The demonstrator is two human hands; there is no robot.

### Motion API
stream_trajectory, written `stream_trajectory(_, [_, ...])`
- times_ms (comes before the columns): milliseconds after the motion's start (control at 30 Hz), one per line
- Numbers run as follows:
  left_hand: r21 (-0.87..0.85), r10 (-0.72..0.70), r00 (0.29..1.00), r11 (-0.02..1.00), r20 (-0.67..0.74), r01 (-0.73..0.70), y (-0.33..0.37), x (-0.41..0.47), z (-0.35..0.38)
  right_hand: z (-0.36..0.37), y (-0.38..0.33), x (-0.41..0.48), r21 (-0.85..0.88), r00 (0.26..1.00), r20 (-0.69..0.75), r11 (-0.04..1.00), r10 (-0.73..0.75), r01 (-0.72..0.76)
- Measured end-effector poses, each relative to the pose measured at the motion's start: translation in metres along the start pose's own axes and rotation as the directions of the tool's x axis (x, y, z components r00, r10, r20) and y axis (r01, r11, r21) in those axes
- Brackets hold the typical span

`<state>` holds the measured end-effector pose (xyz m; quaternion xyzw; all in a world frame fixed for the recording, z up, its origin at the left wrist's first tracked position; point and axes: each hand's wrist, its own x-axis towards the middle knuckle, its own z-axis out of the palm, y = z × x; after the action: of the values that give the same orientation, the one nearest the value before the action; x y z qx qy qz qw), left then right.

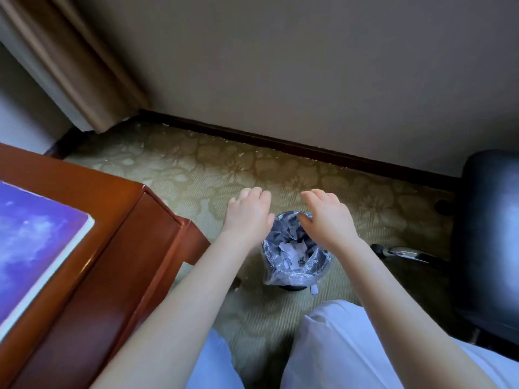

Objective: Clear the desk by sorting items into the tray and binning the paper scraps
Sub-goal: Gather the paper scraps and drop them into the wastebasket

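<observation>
A small bin (pixel 317 265) lined with a clear plastic bag stands on the carpet in front of my knees. White paper scraps (pixel 292 252) lie inside it. My left hand (pixel 248 213) and my right hand (pixel 325 214) hover palm-down above the bin's far rim, side by side, fingers relaxed and holding nothing. One paper scrap (pixel 314 289) lies on the carpet just outside the bin at its near right.
The wooden desk (pixel 118 242) fills the left side, with a purple-covered book (pixel 36 237) on it. A black office chair (pixel 488 234) stands at the right, one wheeled leg (pixel 404 252) reaching toward the bin. A wall and curtain (pixel 70 77) close off the back.
</observation>
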<state>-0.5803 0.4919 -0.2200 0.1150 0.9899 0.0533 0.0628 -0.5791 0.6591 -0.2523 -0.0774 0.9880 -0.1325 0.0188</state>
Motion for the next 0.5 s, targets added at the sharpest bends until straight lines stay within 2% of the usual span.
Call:
stream_trajectory(233, [-0.01,-0.068,0.973,0.998,-0.22,0.068,-0.004,-0.104,-0.069,-0.057,-0.06,-0.054,0.028,0.971,-0.184,0.987,-0.152,0.16])
stream_trajectory(367, [-0.023,-0.115,0.924,0.993,-0.365,0.114,-0.01,-0.178,-0.103,-0.085,-0.111,-0.086,0.055,0.895,-0.349,0.947,-0.279,0.316])
stream_trajectory(500, [-0.02,-0.174,0.842,0.982,-0.511,0.19,-0.034,-0.249,-0.128,-0.105,-0.168,-0.115,0.103,0.807,-0.416,0.859,-0.42,0.501])
